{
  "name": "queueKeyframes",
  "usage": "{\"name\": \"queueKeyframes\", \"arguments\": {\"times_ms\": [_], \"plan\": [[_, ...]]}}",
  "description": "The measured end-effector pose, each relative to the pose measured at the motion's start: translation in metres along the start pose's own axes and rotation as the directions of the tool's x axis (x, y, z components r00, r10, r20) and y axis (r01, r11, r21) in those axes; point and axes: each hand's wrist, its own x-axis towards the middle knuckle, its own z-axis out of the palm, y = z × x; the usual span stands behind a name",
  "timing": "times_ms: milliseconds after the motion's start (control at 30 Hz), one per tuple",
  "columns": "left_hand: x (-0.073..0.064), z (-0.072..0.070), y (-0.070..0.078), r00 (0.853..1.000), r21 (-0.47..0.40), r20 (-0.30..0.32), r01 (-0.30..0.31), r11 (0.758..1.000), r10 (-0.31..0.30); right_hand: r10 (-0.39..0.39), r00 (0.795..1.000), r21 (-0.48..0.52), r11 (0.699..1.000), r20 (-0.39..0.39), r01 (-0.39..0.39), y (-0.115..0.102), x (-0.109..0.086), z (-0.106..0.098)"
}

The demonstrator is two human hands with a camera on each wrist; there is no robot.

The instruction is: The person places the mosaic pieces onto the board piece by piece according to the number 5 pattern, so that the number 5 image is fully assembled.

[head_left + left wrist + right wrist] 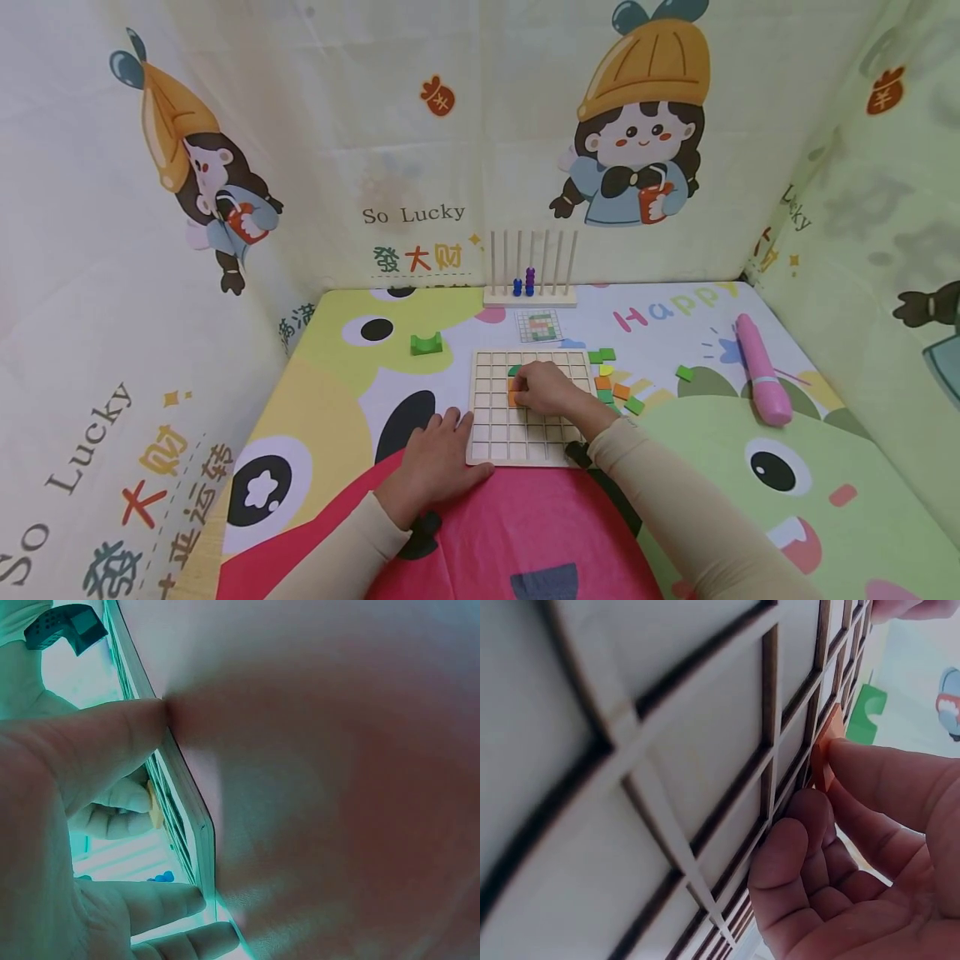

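A light wooden grid board point(491, 433) lies flat on the table. My right hand point(546, 387) is over its upper middle. In the right wrist view, thumb and fingertips pinch an orange square tile point(832, 724) at the grid, tilted against the cells. On the board beside that hand sit a green tile point(514, 370) and orange, partly hidden by my fingers. My left hand point(442, 457) rests at the board's front left corner, fingers spread and fairly straight. In the left wrist view its thumb touches the board's edge point(196, 802).
Several loose green, yellow and orange tiles point(622, 391) lie right of the board. Behind it are a printed pattern card point(538, 326) and a peg rack point(529, 300) with blue and purple beads. A green curved block point(426, 343) stands left, a pink stick-shaped object point(763, 371) right.
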Motion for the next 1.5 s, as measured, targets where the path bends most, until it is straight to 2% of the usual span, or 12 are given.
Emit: {"name": "queueKeyframes", "arguments": {"times_ms": [167, 433, 600, 767, 1000, 1300, 1500], "plan": [[0.000, 0.001, 0.001, 1.000, 0.013, -0.010, -0.009, 1.000, 0.009, -0.022, 1.000, -0.010, 1.000, -0.009, 0.022, 0.000, -0.002, 0.001], [0.000, 0.000, 0.002, 1.000, 0.002, -0.005, -0.007, 1.000, 0.007, -0.010, 1.000, -0.036, 0.999, -0.018, 0.010, 0.000, -0.002, 0.002], [0.000, 0.000, 0.002, 1.000, -0.007, 0.005, -0.003, 1.000, 0.003, -0.016, 1.000, 0.069, 0.997, 0.011, 0.015, 0.007, -0.010, -0.011], [0.000, 0.000, 0.002, 1.000, -0.017, 0.015, 0.006, 1.000, -0.006, -0.022, 1.000, 0.194, 0.981, -0.008, 0.023, 0.021, -0.021, -0.030], [0.000, 0.000, 0.000, 1.000, -0.021, 0.014, 0.019, 1.000, -0.019, 0.053, 0.997, 0.297, 0.954, -0.054, -0.035, 0.040, -0.039, -0.053], [0.000, 0.000, 0.000, 1.000, -0.017, -0.004, 0.009, 1.000, -0.009, 0.127, 0.986, 0.289, 0.953, -0.111, -0.090, 0.070, -0.064, -0.069], [0.000, -0.001, 0.001, 1.000, -0.015, -0.004, 0.008, 1.000, -0.008, 0.180, 0.974, 0.247, 0.958, -0.136, -0.143, 0.093, -0.077, -0.071]]}}
